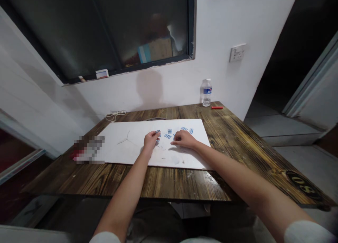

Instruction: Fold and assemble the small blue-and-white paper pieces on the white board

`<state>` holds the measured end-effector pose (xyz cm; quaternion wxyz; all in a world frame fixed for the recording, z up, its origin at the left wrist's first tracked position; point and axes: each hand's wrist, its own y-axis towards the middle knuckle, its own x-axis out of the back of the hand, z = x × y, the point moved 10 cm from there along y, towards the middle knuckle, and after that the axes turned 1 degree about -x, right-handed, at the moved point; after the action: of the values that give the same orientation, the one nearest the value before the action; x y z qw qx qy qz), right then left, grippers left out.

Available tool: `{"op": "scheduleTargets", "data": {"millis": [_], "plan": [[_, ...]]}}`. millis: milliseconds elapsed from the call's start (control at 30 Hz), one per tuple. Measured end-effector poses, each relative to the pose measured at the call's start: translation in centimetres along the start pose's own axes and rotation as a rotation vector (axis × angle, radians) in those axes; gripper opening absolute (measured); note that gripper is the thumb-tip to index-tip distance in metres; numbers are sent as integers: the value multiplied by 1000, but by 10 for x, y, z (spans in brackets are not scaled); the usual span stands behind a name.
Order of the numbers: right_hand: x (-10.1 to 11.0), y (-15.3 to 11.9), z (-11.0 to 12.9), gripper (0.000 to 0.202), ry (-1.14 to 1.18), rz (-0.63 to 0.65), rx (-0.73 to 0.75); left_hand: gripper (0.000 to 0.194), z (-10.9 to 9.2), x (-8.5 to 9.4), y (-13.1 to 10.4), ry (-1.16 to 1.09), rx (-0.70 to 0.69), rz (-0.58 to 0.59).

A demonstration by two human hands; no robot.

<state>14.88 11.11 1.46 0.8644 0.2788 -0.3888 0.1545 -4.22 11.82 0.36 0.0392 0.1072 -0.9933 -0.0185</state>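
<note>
A white board (pixel 137 153) lies on the wooden table, with several small blue-and-white pieces (pixel 167 136) scattered over its right half. My left hand (pixel 151 141) is over the middle of the board, its thumb and fingers pinched together on a small blue piece (pixel 157 132). To the right, my right hand (pixel 183 138) is curled above the board beside other blue pieces, its fingertips bent together; whatever they hold, if anything, is too small to make out. Thin dark lines (pixel 127 139) mark the board's left half.
On the wooden table (pixel 105 179), a plastic bottle (pixel 206 93) stands at the back right beside a red pen-like object (pixel 217 108). A pale cord (pixel 115 114) lies at the back left. A blurred object with red (pixel 89 151) lies at the left edge.
</note>
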Motion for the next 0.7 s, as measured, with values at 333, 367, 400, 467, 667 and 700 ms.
{"op": "scheduleTargets", "data": {"millis": [333, 367, 400, 467, 667, 700], "plan": [[-3, -2, 13, 25, -94, 54, 108, 45, 3, 1, 4, -5, -12, -1], [-3, -2, 14, 23, -91, 55, 112, 45, 3, 1, 5, -7, -12, 0], [-4, -2, 14, 21, -86, 55, 116, 45, 3, 1, 5, -10, -15, 2], [-5, -2, 14, 17, -71, 54, 127, 45, 3, 1, 4, -13, -22, 6], [-8, 0, 10, 15, 44, 31, 166, 44, 2, 1, 3, -3, -21, 3], [-7, 0, 10, 15, 69, 19, 175, 43, 2, 1, 3, -1, -19, 3]]}}
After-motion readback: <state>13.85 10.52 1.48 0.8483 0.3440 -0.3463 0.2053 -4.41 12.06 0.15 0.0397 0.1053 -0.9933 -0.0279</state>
